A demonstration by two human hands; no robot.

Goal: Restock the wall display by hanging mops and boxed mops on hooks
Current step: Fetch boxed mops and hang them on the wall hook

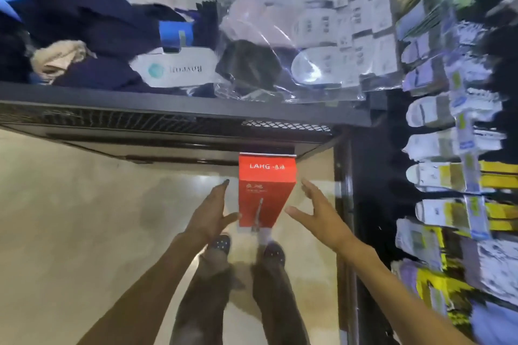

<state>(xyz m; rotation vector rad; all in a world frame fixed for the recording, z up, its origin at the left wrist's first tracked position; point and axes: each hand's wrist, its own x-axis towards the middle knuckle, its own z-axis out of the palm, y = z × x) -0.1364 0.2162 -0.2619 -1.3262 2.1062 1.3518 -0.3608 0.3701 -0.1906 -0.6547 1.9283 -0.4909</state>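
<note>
- Pale floor (84, 218) fills the lower half of our view, with a dark mesh-sided bin (168, 117) across the middle and a rack of packaged socks (454, 148) down the right side.
- We see the red boxed mop (266, 190) standing upright just below the bin's lower edge, between our two hands and above our feet (246, 246).
- Our left hand (208, 210) is spread open beside the box's left face; its thumb reaches the lower left corner, though we cannot tell whether it touches.
- Our right hand (316, 210) is open too, fingers splayed, just beside the box's right face and holding nothing.
- Inside the bin lie dark navy garments (98, 22), a beige one (61, 56), a white card tag (173, 68) and clear plastic bags (266, 50) of pale and dark fabric.
- White labelled packets (350, 8) crowd the upper right; blur hides their print.
</note>
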